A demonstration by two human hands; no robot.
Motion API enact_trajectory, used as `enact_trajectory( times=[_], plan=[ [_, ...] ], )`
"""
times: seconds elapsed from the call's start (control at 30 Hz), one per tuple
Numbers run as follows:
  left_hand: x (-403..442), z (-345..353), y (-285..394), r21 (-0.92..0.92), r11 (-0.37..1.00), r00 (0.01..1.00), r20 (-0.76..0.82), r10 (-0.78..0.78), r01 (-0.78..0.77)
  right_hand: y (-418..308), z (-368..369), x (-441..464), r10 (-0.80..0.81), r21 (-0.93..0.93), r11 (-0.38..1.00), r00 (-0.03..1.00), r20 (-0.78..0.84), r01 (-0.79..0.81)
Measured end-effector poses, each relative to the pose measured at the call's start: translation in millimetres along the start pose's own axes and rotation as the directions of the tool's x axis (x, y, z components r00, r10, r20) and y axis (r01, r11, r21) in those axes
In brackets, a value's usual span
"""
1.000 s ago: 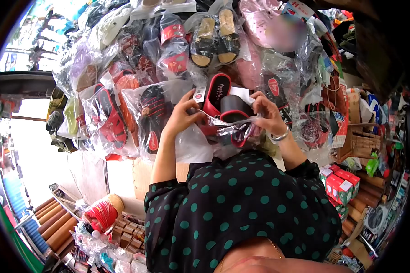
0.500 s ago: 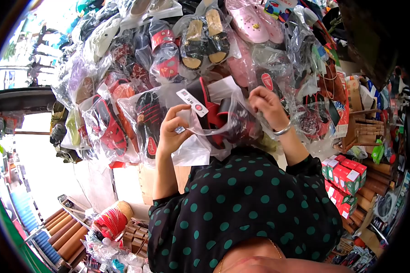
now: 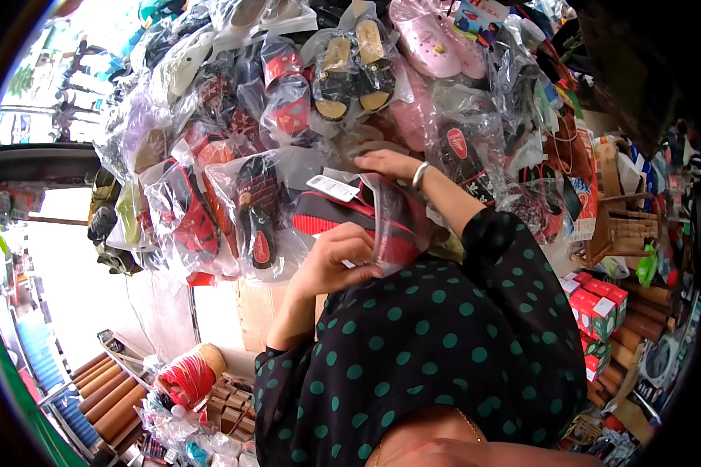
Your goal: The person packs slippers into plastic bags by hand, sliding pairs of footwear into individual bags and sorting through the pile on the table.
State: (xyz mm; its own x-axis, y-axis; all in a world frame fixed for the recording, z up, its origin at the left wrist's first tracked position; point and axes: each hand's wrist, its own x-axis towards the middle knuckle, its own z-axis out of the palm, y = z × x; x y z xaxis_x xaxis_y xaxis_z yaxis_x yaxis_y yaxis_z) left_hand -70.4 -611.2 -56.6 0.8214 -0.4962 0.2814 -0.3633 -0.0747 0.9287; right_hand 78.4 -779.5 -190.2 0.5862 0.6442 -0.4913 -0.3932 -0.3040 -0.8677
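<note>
The slippers (image 3: 313, 224) are sitting at the bag (image 3: 407, 220), and their right end is showing through its cloudy plastic. Their left end is looking brighter, so it may be poking out, but I cannot tell. The left hand (image 3: 339, 260) is grasping the near edge of the bag, with its fingers curling and its thumb pressing, perhaps to keep everything steady. The right hand (image 3: 392, 164) is reaching over the far side of the bag with its fingers lying long and flat. I cannot tell if it is gripping. A stiff white tag (image 3: 332, 188) is resting on the slippers, which are showing a red, bumpy side.

Left of the bag, a black shoe (image 3: 257, 206) is lying in crinkly wrap, maybe to stay clean while showing. Above the bag, smooth pink clogs (image 3: 436, 53) are shining. Far to the right of the bag and lower, square red boxes (image 3: 597, 302) are making a neat stack, probably to save room.
</note>
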Motion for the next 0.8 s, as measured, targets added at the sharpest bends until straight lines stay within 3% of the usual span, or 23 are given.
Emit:
enact_trajectory(
  times=[0.07, 0.13, 0.2, 0.27, 0.4, 0.47, 0.53, 0.67, 0.7, 0.73, 0.8],
  plan=[
    [6, 4, 15, 0.029, 0.999, 0.998, 0.061, 0.027, -0.029, 8, 11, 10, 0.145, 0.180, 0.965, 0.957, 0.252, -0.193],
    [4, 7, 21, 0.068, 0.995, 0.994, 0.089, 0.063, -0.069, -5, 18, -4, 0.098, 0.187, 0.966, 0.925, 0.368, -0.177],
    [-3, 6, 26, 0.131, 0.989, 0.995, 0.083, 0.061, -0.071, -17, 20, -15, 0.130, 0.146, 0.970, 0.919, 0.371, -0.196],
    [-10, 2, 31, 0.197, 0.978, 0.995, 0.080, 0.055, -0.070, -23, 16, -23, -0.091, 0.047, 0.996, 0.925, 0.368, 0.080],
    [-23, -19, 42, 0.418, 0.908, 0.999, 0.015, 0.030, -0.034, -54, -6, -58, -0.260, -0.007, 0.965, 0.959, 0.110, 0.263],
    [-26, -36, 54, 0.594, 0.804, 0.998, -0.037, 0.057, -0.024, -75, -22, -89, -0.286, 0.163, 0.940, 0.954, -0.092, 0.298],
    [-18, -48, 73, 0.766, 0.642, 0.992, -0.053, 0.117, -0.035, -71, -34, -106, -0.463, 0.379, 0.742, 0.832, -0.307, 0.553],
    [2, -65, 82, 0.925, 0.377, 0.997, -0.065, 0.029, 0.050, -112, -26, -140, -0.493, 0.341, 0.662, 0.731, -0.472, 0.667],
    [7, -67, 80, 0.959, 0.283, 0.996, -0.057, 0.063, 0.037, -116, -28, -142, -0.622, 0.096, 0.678, 0.638, -0.453, 0.729],
    [9, -69, 82, 0.961, 0.277, 0.996, -0.050, 0.074, 0.027, -122, -31, -144, -0.744, -0.160, 0.635, 0.541, -0.393, 0.756],
    [11, -72, 91, 0.953, 0.302, 0.977, -0.096, 0.191, 0.035, -133, -32, -153, -0.783, -0.129, 0.569, 0.486, -0.388, 0.812]
  ],
)
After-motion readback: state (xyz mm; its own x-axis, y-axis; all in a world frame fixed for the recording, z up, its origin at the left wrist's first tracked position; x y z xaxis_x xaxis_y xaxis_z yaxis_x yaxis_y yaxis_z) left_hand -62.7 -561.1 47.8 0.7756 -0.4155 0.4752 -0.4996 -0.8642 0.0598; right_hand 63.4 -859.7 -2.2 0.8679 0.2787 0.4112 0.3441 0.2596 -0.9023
